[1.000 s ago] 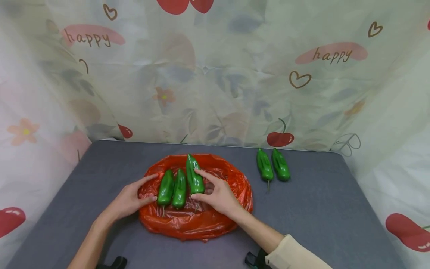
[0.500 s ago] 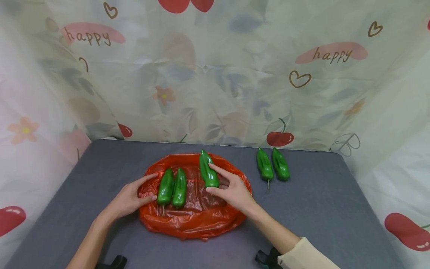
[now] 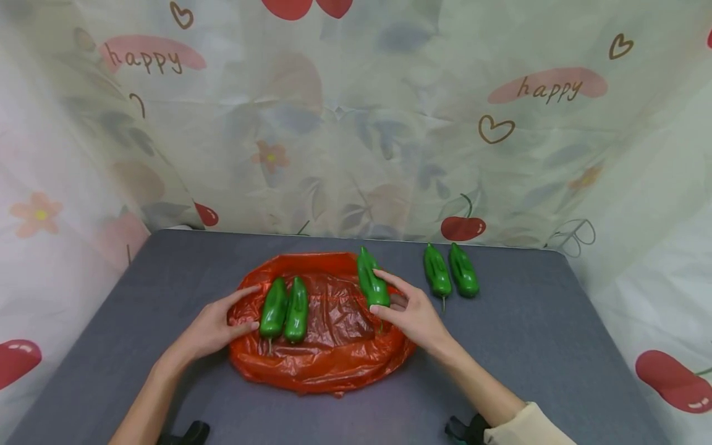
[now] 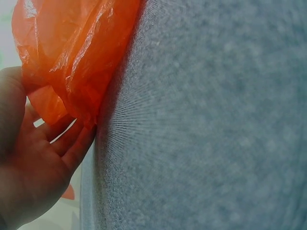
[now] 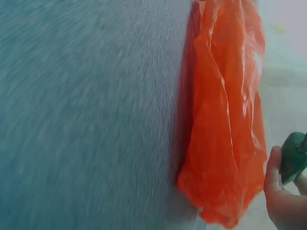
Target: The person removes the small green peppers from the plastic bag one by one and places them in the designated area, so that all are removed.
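A red-orange plastic bag [image 3: 311, 369] lies spread open on the grey table. My left hand [image 3: 210, 332] holds its left rim, the thumb inside near the peppers; in the left wrist view the fingers [image 4: 76, 143] reach under the bag's edge. Two green peppers, a left one [image 3: 274, 311] and a right one [image 3: 297, 312], lie side by side inside the bag at the left. With thumb and fingers my right hand [image 3: 418, 318] grips another green pepper [image 3: 368, 279] over the bag's right side. The right wrist view shows part of this pepper [image 5: 292, 155] above the bag.
Two more green peppers, one [image 3: 437, 274] left of the other [image 3: 464, 272], lie on the grey table [image 3: 517, 346] near its back edge, right of the bag. A patterned curtain [image 3: 345, 154] hangs behind and at the sides.
My right hand has carried the green pepper rightward, away from the two at the left, to the bag's right side. My left hand has stayed at the left rim.
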Tool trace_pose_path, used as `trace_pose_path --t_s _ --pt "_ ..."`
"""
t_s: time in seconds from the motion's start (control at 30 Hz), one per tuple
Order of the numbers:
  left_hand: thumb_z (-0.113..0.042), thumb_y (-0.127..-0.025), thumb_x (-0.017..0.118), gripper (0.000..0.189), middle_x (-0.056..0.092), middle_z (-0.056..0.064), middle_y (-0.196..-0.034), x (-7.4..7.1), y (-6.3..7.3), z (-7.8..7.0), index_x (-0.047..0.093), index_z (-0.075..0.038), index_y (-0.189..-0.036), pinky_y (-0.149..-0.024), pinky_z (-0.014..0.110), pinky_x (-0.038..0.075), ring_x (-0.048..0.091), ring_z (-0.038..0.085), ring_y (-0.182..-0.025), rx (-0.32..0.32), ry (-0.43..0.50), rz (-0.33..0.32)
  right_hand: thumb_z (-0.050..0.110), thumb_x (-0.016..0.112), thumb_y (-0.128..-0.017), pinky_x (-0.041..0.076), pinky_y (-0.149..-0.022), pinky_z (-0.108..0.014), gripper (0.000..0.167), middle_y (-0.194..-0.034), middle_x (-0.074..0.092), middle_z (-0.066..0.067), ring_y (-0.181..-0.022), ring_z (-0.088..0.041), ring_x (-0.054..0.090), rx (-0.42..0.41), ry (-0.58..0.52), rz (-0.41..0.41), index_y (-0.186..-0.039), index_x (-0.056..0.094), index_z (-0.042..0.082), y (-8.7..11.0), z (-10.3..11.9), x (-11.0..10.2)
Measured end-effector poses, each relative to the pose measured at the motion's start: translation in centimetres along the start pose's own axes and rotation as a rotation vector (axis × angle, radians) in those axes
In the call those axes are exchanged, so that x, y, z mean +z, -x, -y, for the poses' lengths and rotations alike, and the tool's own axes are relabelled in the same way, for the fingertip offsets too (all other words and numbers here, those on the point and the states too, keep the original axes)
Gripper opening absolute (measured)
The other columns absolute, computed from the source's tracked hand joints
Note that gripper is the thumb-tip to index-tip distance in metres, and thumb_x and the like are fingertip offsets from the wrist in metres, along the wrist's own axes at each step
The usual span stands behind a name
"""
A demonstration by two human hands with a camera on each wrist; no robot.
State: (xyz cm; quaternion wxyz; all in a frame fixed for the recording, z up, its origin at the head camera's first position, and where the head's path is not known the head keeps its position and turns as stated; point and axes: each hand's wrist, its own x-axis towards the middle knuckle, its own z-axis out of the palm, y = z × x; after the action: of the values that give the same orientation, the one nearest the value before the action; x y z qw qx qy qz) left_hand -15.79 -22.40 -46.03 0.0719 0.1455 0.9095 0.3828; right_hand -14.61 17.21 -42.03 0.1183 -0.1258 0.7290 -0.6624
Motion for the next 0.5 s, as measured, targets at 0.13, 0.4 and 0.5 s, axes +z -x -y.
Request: trace_pose_path --t_s 0.13,0.4,0.5 --pt "-0.033 -0.089 0.076 0.070 0.053 0.025 -0.137 0.0 0.0 0.0 0.045 -0.014 -0.149 -0.092 0.052 0.049 0.058 0.035 -0.114 0.003 0.002 -0.002 0.014 0.074 -0.091 0.053 -0.087 -0.030 0.066 -0.149 0.044 -0.016 -0.125 -0.031 0.056 0.001 0.018 -0.024 -0.150 0.044 0.021 0.6 0.2 -1.4" --pt "-0.034 -0.088 0.077 0.071 0.053 0.025 -0.137 -0.1 0.0 -0.1 0.046 -0.014 -0.149 -0.092 0.052 0.049 0.057 0.035 -0.115 -0.005 0.011 0.002 0.014 0.073 -0.091 0.053 -0.086 -0.028 0.066 -0.150 0.042 -0.016 -0.125 -0.032 0.056 0.019 0.087 -0.090 -0.151 0.044 0.020 1.8 0.1 -4.6" --pt "-0.033 -0.088 0.077 0.071 0.053 0.025 -0.137 -0.1 0.0 -0.2 0.046 -0.013 -0.149 -0.094 0.053 0.047 0.056 0.037 -0.118 -0.004 0.010 0.001 0.016 0.073 -0.092 0.052 -0.085 -0.027 0.066 -0.147 0.045 -0.018 -0.125 -0.032 0.056 0.024 0.135 -0.120 -0.150 0.044 0.021 2.2 0.1 -5.8"
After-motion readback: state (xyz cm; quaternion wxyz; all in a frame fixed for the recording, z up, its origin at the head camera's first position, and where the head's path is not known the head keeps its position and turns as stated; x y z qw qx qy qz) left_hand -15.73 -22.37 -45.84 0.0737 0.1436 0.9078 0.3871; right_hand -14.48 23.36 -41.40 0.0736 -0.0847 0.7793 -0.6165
